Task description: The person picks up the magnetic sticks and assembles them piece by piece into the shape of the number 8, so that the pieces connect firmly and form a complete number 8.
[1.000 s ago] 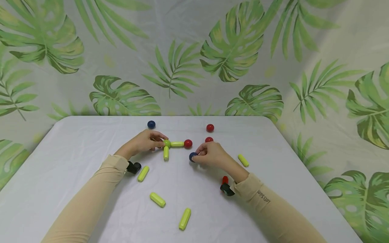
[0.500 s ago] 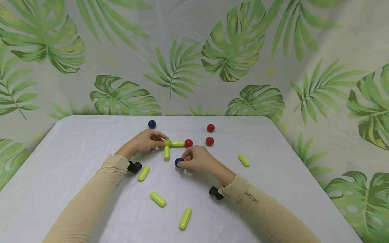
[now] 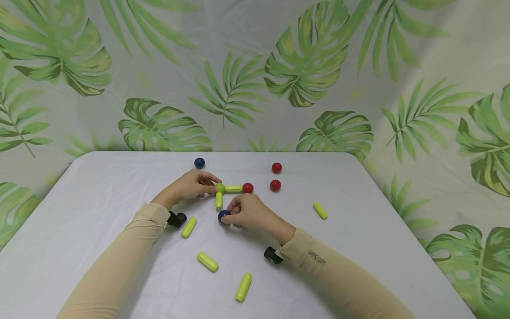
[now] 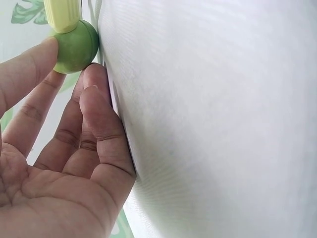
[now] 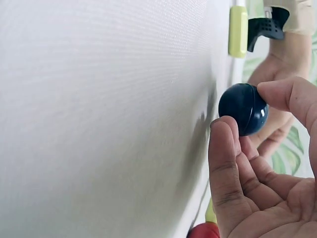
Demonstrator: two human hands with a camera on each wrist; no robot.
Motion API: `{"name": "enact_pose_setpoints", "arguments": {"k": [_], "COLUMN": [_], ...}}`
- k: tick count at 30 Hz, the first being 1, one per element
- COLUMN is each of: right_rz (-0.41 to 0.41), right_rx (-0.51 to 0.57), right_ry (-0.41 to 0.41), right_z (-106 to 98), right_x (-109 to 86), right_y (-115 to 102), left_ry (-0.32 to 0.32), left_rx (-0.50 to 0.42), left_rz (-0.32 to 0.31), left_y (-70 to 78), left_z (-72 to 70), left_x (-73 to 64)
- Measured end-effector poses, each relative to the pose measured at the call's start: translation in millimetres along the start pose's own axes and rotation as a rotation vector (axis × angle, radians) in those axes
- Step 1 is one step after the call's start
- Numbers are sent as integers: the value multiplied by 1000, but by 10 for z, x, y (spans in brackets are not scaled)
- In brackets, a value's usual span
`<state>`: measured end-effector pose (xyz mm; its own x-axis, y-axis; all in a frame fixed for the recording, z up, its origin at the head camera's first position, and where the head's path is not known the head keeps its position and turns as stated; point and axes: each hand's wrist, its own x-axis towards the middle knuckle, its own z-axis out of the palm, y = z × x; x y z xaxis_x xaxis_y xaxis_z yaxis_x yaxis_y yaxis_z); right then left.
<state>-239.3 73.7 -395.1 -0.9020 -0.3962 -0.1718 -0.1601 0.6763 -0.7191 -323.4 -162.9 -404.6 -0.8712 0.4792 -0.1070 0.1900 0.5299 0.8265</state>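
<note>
My left hand [image 3: 190, 185] pinches a green ball [image 4: 77, 47] between thumb and fingers. Two yellow-green rods join this ball: one rod [image 3: 233, 188] runs right to a red ball [image 3: 248, 188], the other rod [image 3: 219, 201] points toward me with its near end bare. In my right hand [image 3: 251, 212] a dark blue ball [image 5: 242, 109] is pinched between thumb and fingertips. In the head view that blue ball sits just below the bare rod end; whether they touch I cannot tell.
Loose yellow-green rods lie about: one rod [image 3: 189, 227] by the left wrist, a rod [image 3: 208, 262] and another rod [image 3: 243, 287] nearer me, and a rod [image 3: 320, 210] at right. Farther back are a blue ball [image 3: 199, 163], a red ball [image 3: 276, 167] and a second red ball [image 3: 275, 185].
My right hand has carried the blue ball left and slightly toward me, to below the bare rod end. The left hand and the joined pieces have stayed put.
</note>
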Motion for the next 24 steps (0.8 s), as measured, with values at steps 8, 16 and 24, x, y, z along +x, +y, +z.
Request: {"name": "enact_pose_setpoints", "arguments": {"k": [8, 16, 24], "right_rz": [17, 5, 15], "right_rx": [18, 43, 48], "right_ry": [20, 28, 39], "right_z": [55, 83, 95], "right_x": [46, 69, 64], "right_y": [-23, -28, -55], "left_ry": [-4, 2, 6], "left_rx": [-4, -4, 9], "left_rz": [0, 10, 15], "left_y": [-9, -18, -6], "left_z": [-5, -4, 6], "left_x": [7, 15, 3]}}
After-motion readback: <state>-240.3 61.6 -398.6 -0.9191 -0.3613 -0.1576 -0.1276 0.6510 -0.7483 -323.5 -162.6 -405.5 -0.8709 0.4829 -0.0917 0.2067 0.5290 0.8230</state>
